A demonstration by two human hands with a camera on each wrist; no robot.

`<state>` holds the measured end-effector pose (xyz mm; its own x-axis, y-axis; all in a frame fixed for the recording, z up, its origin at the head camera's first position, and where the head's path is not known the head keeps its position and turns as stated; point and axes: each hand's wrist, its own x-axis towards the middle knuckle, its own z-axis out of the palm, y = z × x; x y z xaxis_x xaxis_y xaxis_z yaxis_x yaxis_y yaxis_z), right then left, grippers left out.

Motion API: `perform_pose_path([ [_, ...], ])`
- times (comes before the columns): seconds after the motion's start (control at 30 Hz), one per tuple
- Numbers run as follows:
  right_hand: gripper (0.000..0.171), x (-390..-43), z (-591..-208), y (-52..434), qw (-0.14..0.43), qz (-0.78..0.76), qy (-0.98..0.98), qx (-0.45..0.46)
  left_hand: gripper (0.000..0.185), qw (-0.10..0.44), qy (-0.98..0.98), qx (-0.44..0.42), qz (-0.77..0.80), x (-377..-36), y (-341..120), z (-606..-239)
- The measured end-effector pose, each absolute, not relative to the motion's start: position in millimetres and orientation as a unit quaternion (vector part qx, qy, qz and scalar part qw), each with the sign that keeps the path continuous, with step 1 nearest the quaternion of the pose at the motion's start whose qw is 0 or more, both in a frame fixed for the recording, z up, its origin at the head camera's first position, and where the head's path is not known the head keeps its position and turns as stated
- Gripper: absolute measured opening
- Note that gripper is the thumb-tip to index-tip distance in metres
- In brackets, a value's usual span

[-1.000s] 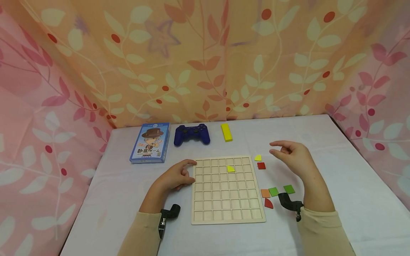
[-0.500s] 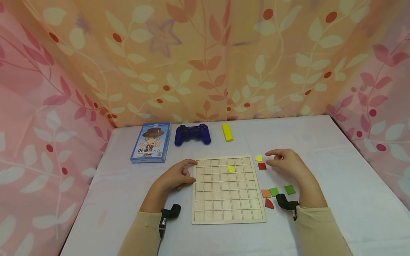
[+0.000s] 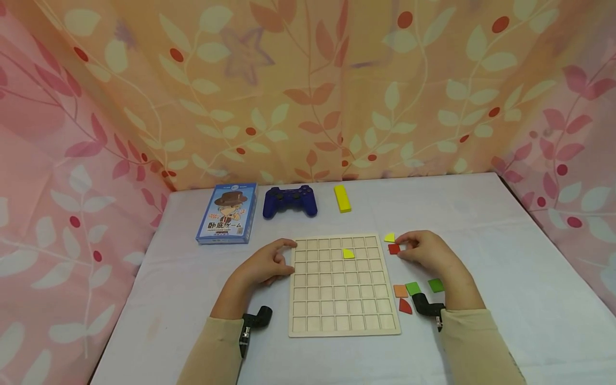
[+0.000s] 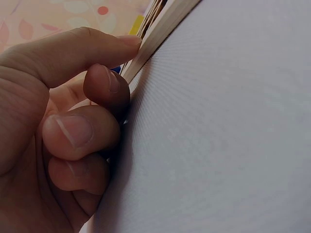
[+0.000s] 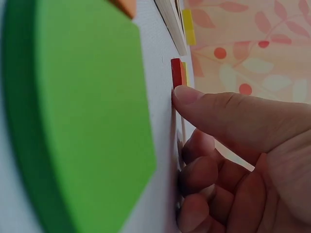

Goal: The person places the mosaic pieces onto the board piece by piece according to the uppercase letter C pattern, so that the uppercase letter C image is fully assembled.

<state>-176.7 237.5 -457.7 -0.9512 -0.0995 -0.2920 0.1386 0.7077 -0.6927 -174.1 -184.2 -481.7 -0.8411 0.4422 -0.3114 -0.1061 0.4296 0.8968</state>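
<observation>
A pale wooden grid board (image 3: 325, 294) lies on the table, with a yellow quarter-circle tile (image 3: 348, 254) in one of its upper cells. Along the board's left edge rest the thumb and index finger of my left hand (image 3: 263, 266); its other fingers are curled in, holding nothing. To the right of the board, my right hand (image 3: 430, 250) has its thumb and index finger at a red square tile (image 3: 394, 249). The right wrist view shows the thumb (image 5: 189, 95) against this tile's end, while the index fingertip is hidden. Another yellow quarter-circle tile (image 3: 389, 238) sits just beyond.
Nearer me, right of the board, lie an orange square tile (image 3: 400, 291), a red quarter-circle tile (image 3: 405, 306) and two green tiles (image 3: 413, 289). At the back are a blue game box (image 3: 228, 214), a blue game controller (image 3: 290, 201) and a yellow block (image 3: 342, 198).
My right hand has moved left and down from above the table to the red square tile, its thumb and index finger now at it. My left hand has stayed at the board's edge.
</observation>
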Motion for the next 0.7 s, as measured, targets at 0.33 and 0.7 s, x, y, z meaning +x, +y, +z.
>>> perform_pose_path([
  [0.33, 0.026, -177, -455, 236, 0.136, -0.346, 0.928, -0.023, 0.063, 0.257, 0.803, 0.108, 0.526, -174, -185, -482],
  [0.7, 0.026, -171, -434, 231, 0.122, -0.333, 0.934, -0.031, 0.063, 0.258, 0.802, 0.106, 0.528, -172, -185, -481],
])
